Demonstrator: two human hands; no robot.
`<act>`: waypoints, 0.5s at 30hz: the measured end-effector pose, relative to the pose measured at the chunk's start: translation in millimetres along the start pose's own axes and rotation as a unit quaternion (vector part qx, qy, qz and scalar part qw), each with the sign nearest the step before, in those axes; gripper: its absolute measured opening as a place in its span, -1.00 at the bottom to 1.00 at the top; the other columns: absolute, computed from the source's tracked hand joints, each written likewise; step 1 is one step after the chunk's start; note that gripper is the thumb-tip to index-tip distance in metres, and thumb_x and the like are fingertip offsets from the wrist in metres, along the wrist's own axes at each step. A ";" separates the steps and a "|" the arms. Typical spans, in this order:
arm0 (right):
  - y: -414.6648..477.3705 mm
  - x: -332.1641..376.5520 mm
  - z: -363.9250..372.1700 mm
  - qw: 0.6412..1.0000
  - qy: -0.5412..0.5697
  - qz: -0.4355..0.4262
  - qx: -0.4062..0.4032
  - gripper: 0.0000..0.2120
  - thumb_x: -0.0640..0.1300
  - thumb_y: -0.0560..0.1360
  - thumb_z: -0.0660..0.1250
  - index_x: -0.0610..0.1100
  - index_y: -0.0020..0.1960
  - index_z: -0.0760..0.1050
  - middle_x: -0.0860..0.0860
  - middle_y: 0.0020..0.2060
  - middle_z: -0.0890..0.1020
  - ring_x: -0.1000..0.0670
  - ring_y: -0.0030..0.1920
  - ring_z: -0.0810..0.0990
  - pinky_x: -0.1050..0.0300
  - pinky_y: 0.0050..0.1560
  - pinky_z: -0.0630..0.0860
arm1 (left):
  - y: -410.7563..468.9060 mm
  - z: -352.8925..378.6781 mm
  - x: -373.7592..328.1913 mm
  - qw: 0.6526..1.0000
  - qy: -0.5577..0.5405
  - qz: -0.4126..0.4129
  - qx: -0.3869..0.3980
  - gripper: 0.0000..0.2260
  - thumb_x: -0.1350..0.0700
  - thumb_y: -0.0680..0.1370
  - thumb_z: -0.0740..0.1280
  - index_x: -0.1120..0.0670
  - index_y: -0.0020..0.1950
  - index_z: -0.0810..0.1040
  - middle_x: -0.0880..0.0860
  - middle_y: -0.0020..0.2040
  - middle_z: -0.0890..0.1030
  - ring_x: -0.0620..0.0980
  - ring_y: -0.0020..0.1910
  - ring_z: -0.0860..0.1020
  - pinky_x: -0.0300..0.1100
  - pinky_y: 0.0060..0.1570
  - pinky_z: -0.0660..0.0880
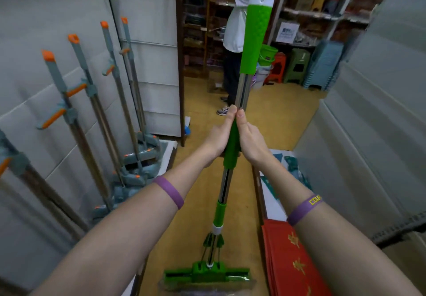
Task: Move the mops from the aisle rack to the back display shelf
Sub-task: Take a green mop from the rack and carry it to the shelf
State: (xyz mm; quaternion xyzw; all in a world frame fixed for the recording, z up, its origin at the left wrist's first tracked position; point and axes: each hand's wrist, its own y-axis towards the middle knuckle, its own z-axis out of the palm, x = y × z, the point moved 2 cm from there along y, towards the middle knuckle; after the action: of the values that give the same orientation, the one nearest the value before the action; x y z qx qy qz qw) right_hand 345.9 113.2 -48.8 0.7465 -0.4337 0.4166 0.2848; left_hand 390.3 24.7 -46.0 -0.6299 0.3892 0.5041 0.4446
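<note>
Green mop (pixel 232 143): stood upright mid-aisle, its head low over the yellow floor (pixel 276 120).
Left hand (pixel 219 138): wrapped around the green sleeve of the handle.
Right hand (pixel 250 138): clasped the same sleeve from the opposite side.
Grey-and-orange mops (pixel 96 109): leaned in a row against the left aisle wall.
Back shelves (pixel 322 14): beyond the aisle end, a person (pixel 235 30) standing before them.

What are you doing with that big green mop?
A person is holding the green mop upright with both hands, the left hand and the right hand wrapped around the green sleeve midway up its pole. Its head is down low near the yellow floor. A row of grey and orange mops leans along the left side. Another person in a white shirt stands ahead by the back shelves.
</note>
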 end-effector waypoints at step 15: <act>229.4 -3.9 7.7 0.998 0.051 -0.027 -0.023 -0.36 0.19 0.68 -0.10 -0.25 0.19 0.58 -0.06 -0.05 0.61 -0.02 -0.02 0.58 0.08 0.08 0.49 | 227.9 -46.2 -42.0 0.999 0.035 0.032 -0.015 -0.46 -0.36 0.57 -0.03 0.00 -0.08 0.56 0.00 -0.19 0.61 -0.13 -0.21 0.58 -0.38 -0.37 0.45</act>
State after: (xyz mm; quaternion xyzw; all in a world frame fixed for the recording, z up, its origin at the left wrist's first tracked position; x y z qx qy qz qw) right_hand 144.7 2.8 -41.3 0.7293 -0.4078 0.4360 0.3344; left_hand 181.8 -86.3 -38.6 -0.6411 0.4166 0.5014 0.4049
